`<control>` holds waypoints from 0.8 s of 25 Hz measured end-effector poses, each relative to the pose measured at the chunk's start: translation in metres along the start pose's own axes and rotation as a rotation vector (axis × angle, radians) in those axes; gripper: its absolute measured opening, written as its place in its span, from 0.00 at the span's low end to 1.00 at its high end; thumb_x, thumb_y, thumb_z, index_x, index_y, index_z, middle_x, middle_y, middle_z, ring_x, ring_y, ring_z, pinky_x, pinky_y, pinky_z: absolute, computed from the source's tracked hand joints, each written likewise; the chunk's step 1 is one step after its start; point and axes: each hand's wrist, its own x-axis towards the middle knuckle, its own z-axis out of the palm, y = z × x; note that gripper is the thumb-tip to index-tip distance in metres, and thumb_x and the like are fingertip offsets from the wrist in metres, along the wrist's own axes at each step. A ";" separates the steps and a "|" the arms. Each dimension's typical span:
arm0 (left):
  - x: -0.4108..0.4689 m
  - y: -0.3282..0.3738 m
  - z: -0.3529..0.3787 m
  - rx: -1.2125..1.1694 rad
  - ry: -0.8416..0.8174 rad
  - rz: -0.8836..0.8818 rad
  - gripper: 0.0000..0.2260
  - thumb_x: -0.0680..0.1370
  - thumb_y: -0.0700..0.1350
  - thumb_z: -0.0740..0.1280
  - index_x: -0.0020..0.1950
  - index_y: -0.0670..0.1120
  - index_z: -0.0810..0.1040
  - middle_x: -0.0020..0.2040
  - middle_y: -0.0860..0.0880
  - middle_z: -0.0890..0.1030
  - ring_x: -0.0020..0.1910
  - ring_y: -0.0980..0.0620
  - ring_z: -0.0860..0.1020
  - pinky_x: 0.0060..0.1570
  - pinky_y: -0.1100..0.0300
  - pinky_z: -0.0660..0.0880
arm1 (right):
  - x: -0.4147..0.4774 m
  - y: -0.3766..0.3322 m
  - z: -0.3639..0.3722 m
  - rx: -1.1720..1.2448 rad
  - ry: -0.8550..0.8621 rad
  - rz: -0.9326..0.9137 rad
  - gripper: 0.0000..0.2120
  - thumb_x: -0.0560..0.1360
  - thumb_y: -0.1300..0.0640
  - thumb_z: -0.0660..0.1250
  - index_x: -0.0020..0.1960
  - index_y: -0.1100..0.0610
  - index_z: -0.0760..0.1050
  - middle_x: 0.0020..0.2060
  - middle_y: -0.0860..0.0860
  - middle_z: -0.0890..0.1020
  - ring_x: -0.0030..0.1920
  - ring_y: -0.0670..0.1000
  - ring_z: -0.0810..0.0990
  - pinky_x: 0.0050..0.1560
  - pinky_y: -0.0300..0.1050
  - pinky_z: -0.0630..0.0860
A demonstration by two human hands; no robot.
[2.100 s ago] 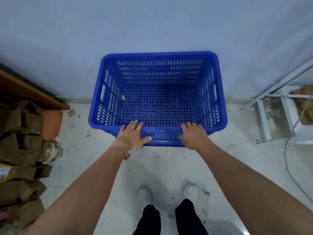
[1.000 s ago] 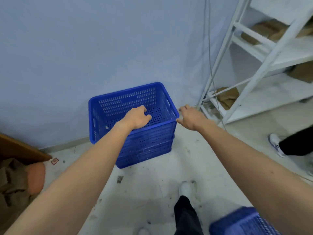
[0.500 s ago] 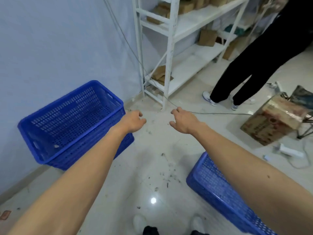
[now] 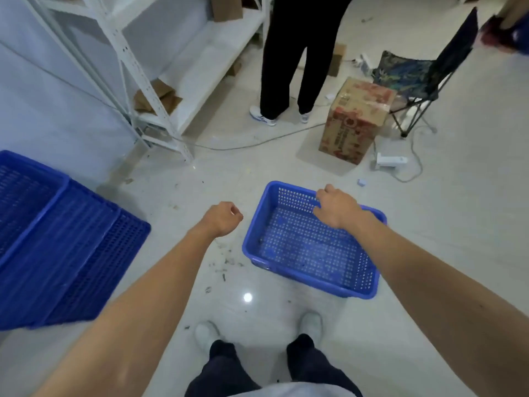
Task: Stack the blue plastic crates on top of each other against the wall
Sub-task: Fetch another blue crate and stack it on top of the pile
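A stack of blue plastic crates (image 4: 71, 253) stands at the left against the pale wall. A single blue perforated crate (image 4: 309, 247) sits empty on the floor in front of me, right of centre. My right hand (image 4: 337, 209) is over that crate's far rim with the fingers bent down; the hand hides the rim there, so a grip does not show. My left hand (image 4: 224, 219) hangs in the air just left of the crate, curled into a loose fist with nothing in it.
A white shelving rack (image 4: 160, 110) stands along the wall beyond the stack. A person in black trousers (image 4: 286, 67) stands ahead. A cardboard box (image 4: 355, 121), a folding chair (image 4: 415, 75), a power strip (image 4: 390, 160) and a floor cable (image 4: 243, 143) lie beyond the crate.
My hands came off the stack at the wall and my view swung right. The right hand has reached over the single floor crate; the left hand has curled shut.
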 end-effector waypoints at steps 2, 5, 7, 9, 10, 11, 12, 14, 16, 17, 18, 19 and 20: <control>0.005 0.030 0.039 0.060 -0.075 -0.005 0.13 0.77 0.48 0.63 0.57 0.43 0.79 0.54 0.42 0.83 0.53 0.42 0.81 0.56 0.50 0.77 | -0.013 0.051 0.020 0.044 -0.069 0.075 0.21 0.80 0.51 0.59 0.67 0.63 0.68 0.63 0.60 0.69 0.61 0.63 0.73 0.58 0.56 0.72; 0.020 0.062 0.093 0.086 -0.189 -0.010 0.13 0.78 0.48 0.61 0.51 0.40 0.79 0.49 0.42 0.82 0.47 0.42 0.80 0.50 0.51 0.76 | -0.022 0.107 0.055 0.097 -0.109 0.147 0.19 0.80 0.54 0.59 0.66 0.64 0.68 0.65 0.61 0.69 0.62 0.64 0.73 0.58 0.56 0.72; 0.032 0.078 0.127 0.022 -0.261 -0.002 0.14 0.78 0.52 0.62 0.45 0.41 0.76 0.45 0.43 0.81 0.44 0.43 0.79 0.47 0.52 0.76 | -0.025 0.133 0.079 0.109 -0.148 0.197 0.17 0.79 0.57 0.59 0.65 0.64 0.68 0.63 0.61 0.70 0.61 0.64 0.73 0.58 0.57 0.73; 0.048 0.083 0.164 -0.043 -0.318 0.006 0.13 0.78 0.55 0.62 0.42 0.45 0.74 0.40 0.46 0.79 0.39 0.46 0.77 0.41 0.54 0.74 | -0.025 0.153 0.108 0.144 -0.200 0.236 0.17 0.79 0.58 0.59 0.65 0.64 0.68 0.62 0.61 0.71 0.60 0.63 0.74 0.58 0.56 0.73; 0.055 0.084 0.182 -0.065 -0.323 0.004 0.13 0.78 0.54 0.62 0.41 0.46 0.73 0.39 0.46 0.78 0.38 0.47 0.75 0.40 0.55 0.73 | -0.023 0.162 0.126 0.135 -0.208 0.250 0.17 0.79 0.57 0.59 0.65 0.64 0.68 0.61 0.61 0.72 0.59 0.63 0.74 0.58 0.55 0.73; 0.064 0.083 0.202 -0.081 -0.331 -0.004 0.12 0.78 0.54 0.62 0.41 0.46 0.73 0.39 0.46 0.78 0.38 0.47 0.75 0.41 0.54 0.73 | -0.020 0.171 0.140 0.138 -0.212 0.278 0.18 0.79 0.55 0.59 0.65 0.63 0.68 0.61 0.61 0.72 0.59 0.63 0.75 0.57 0.54 0.73; 0.074 0.081 0.221 -0.108 -0.351 -0.031 0.12 0.79 0.53 0.62 0.41 0.46 0.74 0.41 0.44 0.80 0.39 0.46 0.76 0.44 0.53 0.74 | -0.016 0.176 0.153 0.165 -0.209 0.323 0.18 0.79 0.54 0.59 0.65 0.63 0.68 0.61 0.60 0.73 0.59 0.62 0.75 0.57 0.54 0.73; 0.089 0.073 0.260 -0.221 -0.403 -0.101 0.12 0.80 0.51 0.62 0.44 0.44 0.76 0.46 0.40 0.82 0.46 0.43 0.80 0.55 0.49 0.76 | -0.004 0.180 0.181 0.194 -0.218 0.368 0.18 0.80 0.53 0.58 0.66 0.61 0.67 0.61 0.59 0.74 0.59 0.61 0.75 0.56 0.53 0.74; 0.103 0.067 0.288 -0.334 -0.423 -0.183 0.12 0.81 0.51 0.61 0.50 0.44 0.77 0.52 0.40 0.82 0.52 0.43 0.81 0.61 0.46 0.75 | 0.017 0.182 0.206 0.195 -0.227 0.357 0.19 0.80 0.53 0.57 0.68 0.60 0.66 0.62 0.59 0.73 0.60 0.62 0.74 0.57 0.54 0.73; 0.113 0.063 0.298 -0.392 -0.418 -0.231 0.12 0.82 0.51 0.61 0.52 0.43 0.76 0.54 0.40 0.82 0.54 0.42 0.81 0.61 0.48 0.75 | 0.033 0.185 0.217 0.191 -0.226 0.345 0.19 0.80 0.53 0.57 0.68 0.60 0.66 0.63 0.59 0.73 0.61 0.62 0.73 0.58 0.55 0.72; 0.125 0.056 0.310 -0.461 -0.415 -0.293 0.12 0.82 0.51 0.60 0.52 0.43 0.76 0.53 0.41 0.82 0.53 0.43 0.81 0.58 0.50 0.75 | 0.050 0.189 0.229 0.187 -0.224 0.322 0.20 0.80 0.52 0.57 0.69 0.60 0.65 0.63 0.59 0.72 0.62 0.62 0.72 0.59 0.55 0.71; 0.139 0.046 0.323 -0.530 -0.425 -0.363 0.13 0.83 0.51 0.59 0.53 0.42 0.75 0.52 0.41 0.82 0.51 0.43 0.80 0.53 0.52 0.75 | 0.068 0.195 0.241 0.178 -0.221 0.295 0.20 0.80 0.52 0.57 0.69 0.59 0.65 0.63 0.58 0.72 0.62 0.62 0.72 0.59 0.56 0.71; 0.149 0.034 0.339 -0.569 -0.431 -0.439 0.13 0.83 0.51 0.59 0.54 0.42 0.75 0.52 0.40 0.81 0.50 0.43 0.80 0.52 0.52 0.74 | 0.087 0.201 0.255 0.169 -0.223 0.270 0.20 0.80 0.52 0.57 0.69 0.59 0.65 0.63 0.59 0.72 0.63 0.62 0.71 0.59 0.56 0.71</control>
